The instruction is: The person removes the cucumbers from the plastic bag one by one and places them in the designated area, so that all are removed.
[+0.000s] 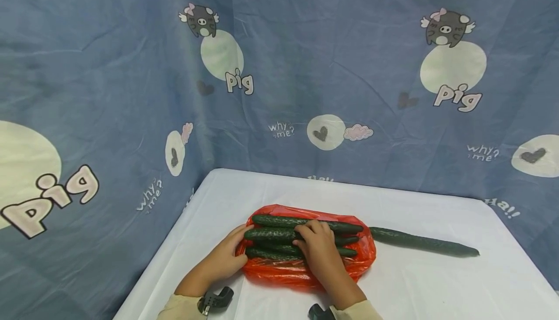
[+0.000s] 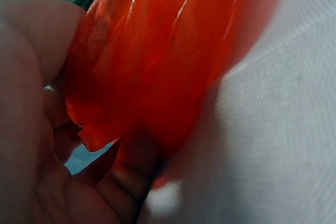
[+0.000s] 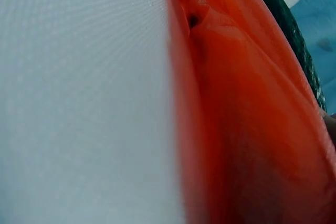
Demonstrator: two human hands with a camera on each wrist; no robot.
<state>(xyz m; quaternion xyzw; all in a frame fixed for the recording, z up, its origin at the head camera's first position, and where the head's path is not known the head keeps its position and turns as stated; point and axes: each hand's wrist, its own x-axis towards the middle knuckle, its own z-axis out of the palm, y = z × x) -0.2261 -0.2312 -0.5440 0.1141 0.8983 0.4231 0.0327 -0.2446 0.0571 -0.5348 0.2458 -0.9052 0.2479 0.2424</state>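
Observation:
Several dark green cucumbers [image 1: 271, 234] lie side by side in a red plastic bag [image 1: 279, 274], which is spread around them. My left hand [image 1: 224, 257] holds the bag's left end; in the left wrist view its thumb and fingers close round the red plastic [image 2: 152, 66]. Reaching over the bag from the front, my right hand [image 1: 320, 249] grips a cucumber in the middle of the bunch with bent fingers. In the right wrist view the red bag [image 3: 252, 87] fills most of the right side, one cucumber [image 3: 294, 35] shows beyond it, and the hand is almost wholly out of sight.
A single long cucumber [image 1: 423, 242] lies on the white tabletop [image 1: 436, 286] to the right of the bag. Blue cloth [image 1: 340, 67] printed with pigs hangs behind the table and along its left side.

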